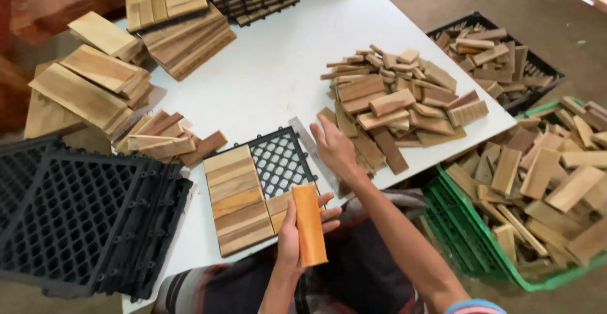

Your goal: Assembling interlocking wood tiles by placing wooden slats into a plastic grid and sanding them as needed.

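Left hand grips an orange-brown wood slat, fingers wrapped round its long edges, held upright just above the near edge of the black plastic grid tile. Right hand is open and empty, fingers spread loosely, reaching toward the pile of short slats on the white table, fingertips near the pile's left edge but not touching a piece as far as I can tell.

Grid tile is part filled: one full block of slats on its left half, I count about six; a second block started at bottom right, about two slats, partly hidden by the left hand. Top-right quarter is bare mesh.

To do this step well, in my judgement: lay the held slat flush against the last one, same direction, ends lined up with the grid edge, press flat so it seats. Right hand should pick one piece matching in length, not a short offcut.

Counts: two hands, one slat in hand, one tile in work. One stack of empty black grids at left. Two crates of slats at right, one green, one black. Stacks of finished tiles at top, count unclear.
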